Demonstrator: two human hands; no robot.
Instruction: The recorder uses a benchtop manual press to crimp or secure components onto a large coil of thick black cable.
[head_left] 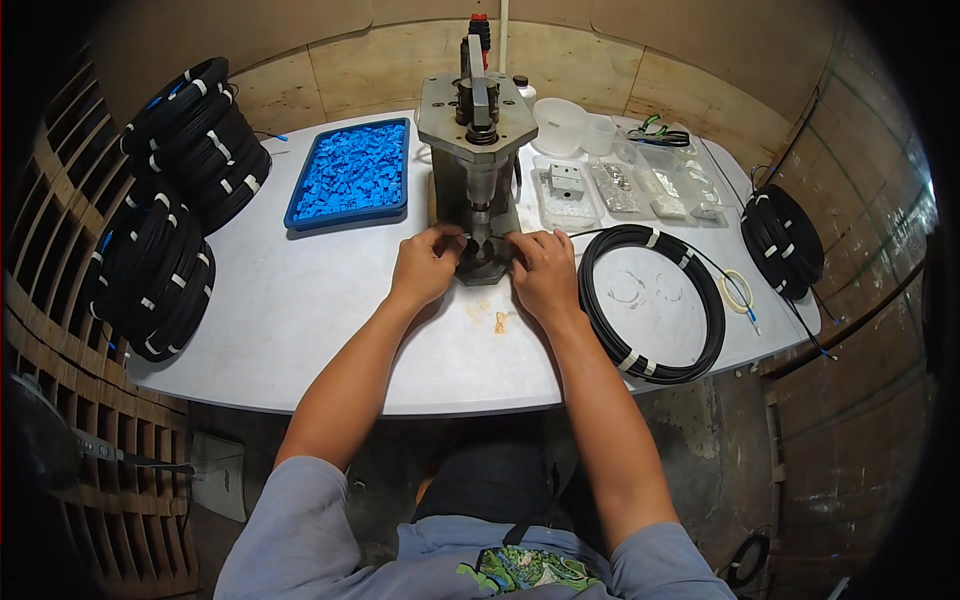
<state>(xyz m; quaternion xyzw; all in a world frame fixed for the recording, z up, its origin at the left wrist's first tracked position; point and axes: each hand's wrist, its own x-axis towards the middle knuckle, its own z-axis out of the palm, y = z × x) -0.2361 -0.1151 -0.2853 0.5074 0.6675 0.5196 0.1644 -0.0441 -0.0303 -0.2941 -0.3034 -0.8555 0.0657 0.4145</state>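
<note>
A metal bench press [476, 140] stands at the middle of the white table. Its ram comes down between my hands. On the left of the ram, my left hand [428, 264] is closed in a pinch at the press base; what its fingertips hold is too small to make out. My right hand [545, 270] is closed on the other side, gripping the end of a black cable [592, 231]. That cable runs back to a coil [710, 335] lying flat just right of my right forearm, bound with white tape. The spot beneath the ram is partly hidden by my fingers.
A blue tray [297, 222] full of small blue parts lies left of the press. Stacked black cable coils [160, 270] crowd the left edge; more coils [782, 240] sit at the right. Clear boxes [568, 195], a white tub [560, 125], pliers [657, 133] and a yellowish ring [736, 290] lie right.
</note>
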